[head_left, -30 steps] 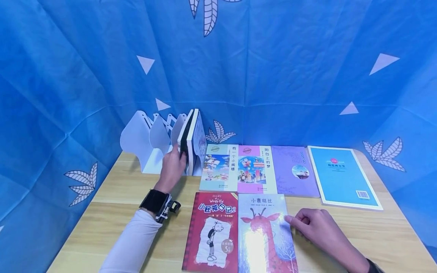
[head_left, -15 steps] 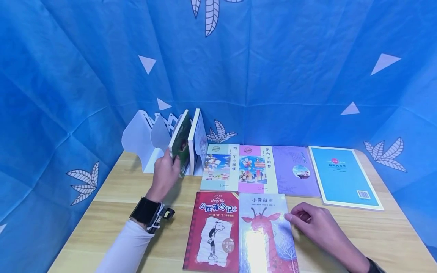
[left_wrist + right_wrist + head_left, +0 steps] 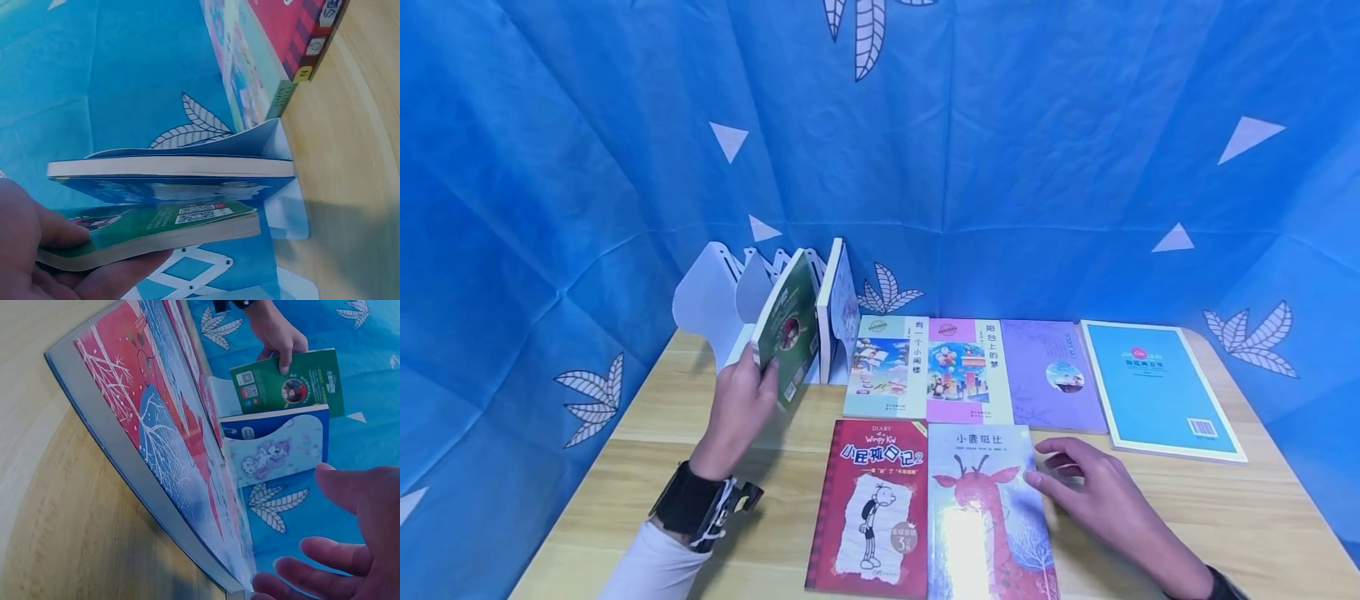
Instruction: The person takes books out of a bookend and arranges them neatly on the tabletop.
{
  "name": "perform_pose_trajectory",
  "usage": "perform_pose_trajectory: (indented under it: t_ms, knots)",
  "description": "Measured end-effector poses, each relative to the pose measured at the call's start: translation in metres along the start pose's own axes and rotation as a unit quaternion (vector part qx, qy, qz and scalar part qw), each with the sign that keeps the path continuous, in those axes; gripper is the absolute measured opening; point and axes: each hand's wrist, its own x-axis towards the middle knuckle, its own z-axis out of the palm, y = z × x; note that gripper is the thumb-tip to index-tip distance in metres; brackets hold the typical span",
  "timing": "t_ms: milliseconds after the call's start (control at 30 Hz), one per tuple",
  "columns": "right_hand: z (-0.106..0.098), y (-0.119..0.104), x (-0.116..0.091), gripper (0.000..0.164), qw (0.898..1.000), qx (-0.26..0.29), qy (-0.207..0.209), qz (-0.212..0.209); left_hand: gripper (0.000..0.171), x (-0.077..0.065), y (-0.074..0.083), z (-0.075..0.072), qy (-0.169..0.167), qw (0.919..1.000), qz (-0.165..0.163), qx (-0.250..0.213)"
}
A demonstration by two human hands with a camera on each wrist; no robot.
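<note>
My left hand [image 3: 739, 408] grips a green book [image 3: 793, 337] by its near edge, thumb on the back cover, fingers beneath in the left wrist view. The book is tilted at the front of a white folding book rack [image 3: 703, 300]. A blue-covered book [image 3: 169, 187] stands upright in the rack's right end, apart from the green one. My right hand [image 3: 1097, 492] hovers at the right edge of a book with a red deer [image 3: 996, 521], fingers relaxed; whether the thumb touches the cover I cannot tell. To its left lies a red comic diary book [image 3: 865, 508].
Behind the two near books lie a green-edged book [image 3: 883, 367], a pink-edged book [image 3: 962, 371], a purple book [image 3: 1052, 375] and a light blue book [image 3: 1161, 387], all flat on the wooden table [image 3: 1247, 517]. A blue patterned cloth [image 3: 1000, 167] hangs behind.
My left hand has drawn the green book away from the blue-covered book, leftward and toward me, turning its back cover into view. The right hand stays almost in place.
</note>
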Motion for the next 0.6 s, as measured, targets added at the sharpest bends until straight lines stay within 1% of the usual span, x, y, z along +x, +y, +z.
perform_pose_trajectory:
  t_ms: [233, 467, 600]
  knots:
    - [-0.001, -0.002, 0.0, 0.043, 1.0, 0.004, 0.003, -0.015, 0.024, -0.01, 0.007, -0.013, 0.007, 0.9999, 0.012, 0.002]
    - [0.0, -0.003, 0.0, 0.044, 1.0, 0.009, 0.004, -0.028, 0.032, -0.022, 0.015, -0.026, 0.01, 0.9998, 0.014, -0.006]
    - [0.0, -0.004, 0.001, 0.043, 0.999, 0.016, 0.008, -0.042, 0.029, -0.027, 0.021, -0.032, 0.018, 0.9995, 0.028, -0.001]
